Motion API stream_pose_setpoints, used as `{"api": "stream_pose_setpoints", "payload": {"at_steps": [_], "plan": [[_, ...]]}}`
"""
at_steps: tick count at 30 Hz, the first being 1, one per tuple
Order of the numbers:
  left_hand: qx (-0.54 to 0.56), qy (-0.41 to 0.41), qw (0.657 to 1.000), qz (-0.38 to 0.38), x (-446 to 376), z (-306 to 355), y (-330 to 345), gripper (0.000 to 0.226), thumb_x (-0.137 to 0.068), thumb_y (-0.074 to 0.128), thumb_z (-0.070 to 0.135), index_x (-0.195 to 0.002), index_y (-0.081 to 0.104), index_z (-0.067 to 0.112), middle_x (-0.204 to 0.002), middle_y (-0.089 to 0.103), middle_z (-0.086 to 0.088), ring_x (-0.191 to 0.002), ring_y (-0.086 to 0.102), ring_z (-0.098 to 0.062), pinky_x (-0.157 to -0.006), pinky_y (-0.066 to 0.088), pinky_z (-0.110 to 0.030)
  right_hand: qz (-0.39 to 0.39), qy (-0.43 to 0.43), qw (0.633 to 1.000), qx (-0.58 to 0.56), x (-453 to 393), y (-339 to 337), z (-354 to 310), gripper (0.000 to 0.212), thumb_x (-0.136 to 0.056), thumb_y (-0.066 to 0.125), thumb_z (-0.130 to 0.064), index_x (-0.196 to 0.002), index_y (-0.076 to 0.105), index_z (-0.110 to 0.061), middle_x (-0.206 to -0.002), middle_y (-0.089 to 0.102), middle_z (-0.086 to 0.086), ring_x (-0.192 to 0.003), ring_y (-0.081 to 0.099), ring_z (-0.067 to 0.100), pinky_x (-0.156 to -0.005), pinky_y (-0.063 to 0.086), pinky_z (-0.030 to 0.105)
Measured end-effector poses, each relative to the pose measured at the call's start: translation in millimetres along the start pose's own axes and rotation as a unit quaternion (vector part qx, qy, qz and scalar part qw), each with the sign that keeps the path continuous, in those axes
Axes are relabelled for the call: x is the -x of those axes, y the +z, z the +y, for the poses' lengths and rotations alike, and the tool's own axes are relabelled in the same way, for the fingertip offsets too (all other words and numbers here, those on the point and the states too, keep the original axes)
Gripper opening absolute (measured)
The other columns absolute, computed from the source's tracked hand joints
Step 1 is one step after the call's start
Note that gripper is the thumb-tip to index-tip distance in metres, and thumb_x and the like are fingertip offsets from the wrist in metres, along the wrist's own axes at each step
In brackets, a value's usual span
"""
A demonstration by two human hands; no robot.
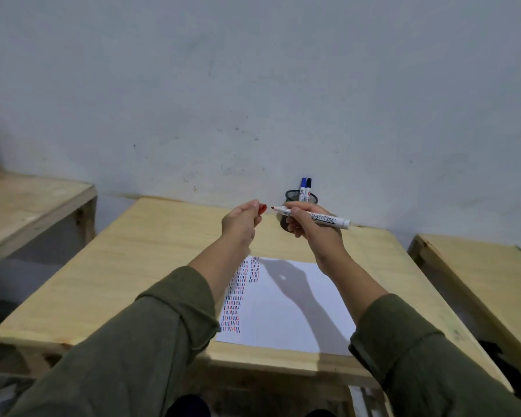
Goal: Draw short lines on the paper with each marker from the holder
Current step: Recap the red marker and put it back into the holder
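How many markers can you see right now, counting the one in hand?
3. The uncapped red marker is in the right hand; the blue-capped marker and black-capped marker stand in the mesh holder. More could be hidden inside it.

Both arms wear long sleeves of a dull olive-green fabric, loose and softly creased. The left sleeve (151, 335) is pushed up the forearm, its cuff bunched into a thick rolled fold with a stitched hem along the edge. The right sleeve (409, 356) is pushed back the same way, ending in a band-like cuff with a visible seam. Beyond the cuffs, forearms, wrists, the left hand (241, 221) and the right hand (310, 224) are bare, with no rings, watch or bracelets visible.
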State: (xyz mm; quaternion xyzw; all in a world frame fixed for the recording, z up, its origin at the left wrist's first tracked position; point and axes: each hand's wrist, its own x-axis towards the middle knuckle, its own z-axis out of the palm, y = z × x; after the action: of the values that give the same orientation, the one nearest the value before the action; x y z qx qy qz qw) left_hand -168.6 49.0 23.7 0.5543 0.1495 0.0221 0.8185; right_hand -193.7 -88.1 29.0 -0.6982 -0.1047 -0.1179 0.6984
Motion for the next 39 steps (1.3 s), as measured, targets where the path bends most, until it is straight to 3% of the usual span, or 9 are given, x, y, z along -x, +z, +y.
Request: {"api": "stream_pose_setpoints", "payload": {"at_steps": [5,10,14,17,25,30,35,37,39], "plan": [[0.005,-0.02,0.999,-0.031,5.9,3.5,12.5,0.017,-0.09,0.06,0.022,-0.106,0.064,0.018,-0.072,0.061,0.008,-0.062,0.051,-0.001,-0.051,0.028,-0.016,0.007,0.0,1.0,0.007,-2.0,-5.6,-4.6,0.019,-0.09,0.056,-0.008,-0.102,0.069,-0.003,-0.077,0.066,0.006,-0.058,0.057,0.004,-0.053,0.044,0.017],[0.003,-0.024,0.998,-0.058,10.2,6.3,20.8,0.009,-0.089,0.061,0.022,-0.081,0.064,0.021,-0.043,0.062,0.016,-0.06,0.05,0.0,-0.047,0.028,-0.014,0.004,-0.002,1.0,0.027,-3.5,-8.3,-5.7,0.018,-0.09,0.056,-0.008,-0.101,0.07,-0.005,-0.078,0.067,0.003,-0.059,0.057,0.005,-0.055,0.045,0.018],[-0.021,-0.03,0.997,-0.074,12.7,8.6,23.3,0.013,-0.088,0.063,0.028,-0.077,0.062,0.022,-0.067,0.063,0.01,-0.064,0.051,-0.001,-0.058,0.033,-0.016,-0.005,-0.018,0.999,0.046,-3.3,-9.9,-11.5,0.015,-0.089,0.059,-0.011,-0.097,0.072,-0.009,-0.079,0.068,0.0,-0.059,0.057,0.003,-0.055,0.046,0.015],[-0.034,-0.039,0.996,-0.075,11.5,11.1,24.7,0.018,-0.085,0.064,0.037,-0.076,0.06,0.023,-0.072,0.062,0.01,-0.064,0.05,-0.003,-0.06,0.034,-0.018,-0.021,-0.026,0.998,0.052,-2.6,-10.2,-15.0,0.014,-0.089,0.059,-0.012,-0.093,0.072,-0.016,-0.082,0.068,0.001,-0.06,0.057,0.001,-0.058,0.046,0.012],[0.016,-0.037,0.997,-0.068,12.6,17.2,36.3,0.013,-0.088,0.061,0.016,-0.075,0.061,0.018,-0.069,0.058,0.002,-0.058,0.05,-0.004,-0.035,0.027,-0.01,0.029,0.009,0.999,-0.04,-6.3,-6.2,-8.7,0.021,-0.092,0.056,-0.012,-0.106,0.068,-0.002,-0.081,0.063,0.01,-0.062,0.057,0.007,-0.061,0.049,0.017],[0.05,-0.045,0.994,-0.089,7.6,25.2,36.0,0.02,-0.091,0.051,0.009,-0.075,0.06,0.019,-0.068,0.065,0.008,-0.067,0.055,-0.002,-0.054,0.032,-0.015,-0.064,0.008,0.998,-0.024,-4.0,-16.6,-9.8,0.028,-0.084,0.066,-0.016,-0.111,0.068,-0.014,-0.099,0.068,0.003,-0.083,0.063,0.012,-0.078,0.05,0.026],[0.052,-0.036,0.993,-0.1,-4.0,37.7,31.7,0.02,-0.095,0.046,0.011,-0.08,0.054,0.021,-0.052,0.068,0.017,-0.072,0.056,0.001,-0.059,0.031,-0.019,-0.142,0.054,0.979,-0.135,-6.0,-24.0,-18.4,0.058,-0.076,0.061,-0.028,-0.13,0.054,-0.009,-0.112,0.067,0.008,-0.095,0.065,0.019,-0.076,0.05,0.024],[0.044,-0.033,0.993,-0.102,-9.9,42.8,29.2,0.018,-0.096,0.046,0.012,-0.082,0.055,0.02,-0.057,0.07,0.017,-0.073,0.056,0.001,-0.06,0.033,-0.019,-0.172,0.084,0.967,-0.167,-7.3,-23.8,-21.7,0.067,-0.071,0.058,-0.04,-0.13,0.054,-0.009,-0.115,0.067,0.009,-0.097,0.066,0.02,-0.076,0.052,0.024],[0.028,-0.03,0.992,-0.116,-15.4,43.1,29.0,0.016,-0.095,0.047,0.012,-0.083,0.055,0.02,-0.064,0.071,0.017,-0.074,0.056,0.0,-0.062,0.034,-0.019,-0.186,0.103,0.963,-0.165,-7.7,-25.4,-22.6,0.061,-0.076,0.055,-0.041,-0.127,0.058,-0.009,-0.112,0.068,0.01,-0.095,0.066,0.022,-0.076,0.051,0.025]]}}
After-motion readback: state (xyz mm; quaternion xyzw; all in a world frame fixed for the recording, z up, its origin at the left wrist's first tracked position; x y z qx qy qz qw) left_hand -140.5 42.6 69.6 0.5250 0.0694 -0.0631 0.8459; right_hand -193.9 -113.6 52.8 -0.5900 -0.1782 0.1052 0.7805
